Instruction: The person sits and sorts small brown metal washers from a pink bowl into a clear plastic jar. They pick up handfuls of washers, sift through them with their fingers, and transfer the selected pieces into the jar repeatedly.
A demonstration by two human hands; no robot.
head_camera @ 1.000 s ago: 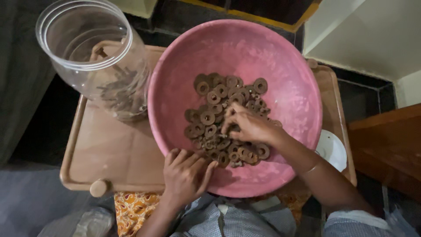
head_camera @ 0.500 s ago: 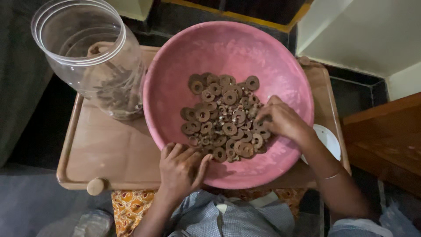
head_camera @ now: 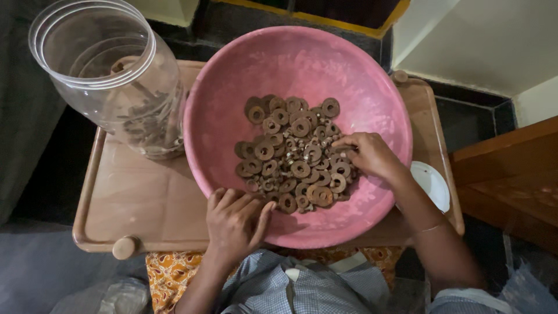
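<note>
The right hand (head_camera: 372, 154) sits inside the pink bowl (head_camera: 232, 75), right of frame centre, its grip curled with fingertips pressed down into the right edge of the heap of brown rings (head_camera: 293, 154); whether a ring is actually pinched between the fingers I cannot tell, since the knuckles hide the tips. From that grip the heap spreads leftward and slightly upward in the frame, so the pieces lie directly under and to the left of the fingers, touching them.

The left hand (head_camera: 235, 218) rests at the bowl's lower rim, fingers spread flat over the edge, holding no ring; it lies just below the heap, a little farther from it than the right.

Beyond the bowl, at the upper left of the frame, a clear plastic jar (head_camera: 110, 75) stands upright on the wooden tray surface (head_camera: 139, 197), just beside the bowl's left wall, with some dark pieces at its bottom. A small white lid (head_camera: 433, 183) lies at the right, partly behind the right forearm.
</note>
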